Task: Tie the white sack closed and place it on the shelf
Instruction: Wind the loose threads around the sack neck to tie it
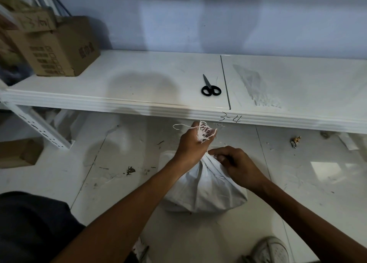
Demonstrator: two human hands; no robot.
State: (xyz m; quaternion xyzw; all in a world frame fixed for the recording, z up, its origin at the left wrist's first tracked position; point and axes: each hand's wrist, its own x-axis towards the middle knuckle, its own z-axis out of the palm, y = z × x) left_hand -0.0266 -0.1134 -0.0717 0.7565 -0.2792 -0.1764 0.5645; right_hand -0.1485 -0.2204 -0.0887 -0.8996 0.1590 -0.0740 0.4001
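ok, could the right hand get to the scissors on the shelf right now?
Probably not at once: the right hand is pinching the white sack at its neck. The scissors lie uncovered on the shelf, so the path looks clear.

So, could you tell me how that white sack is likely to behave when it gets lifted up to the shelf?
The white sack will probably sag and shift: its cloth creases into soft folds below the neck, gathered in the left hand. It bulges wide on the floor, so it may carry some weight. The right hand pinches it easily, so it is unlikely to slip or roll.
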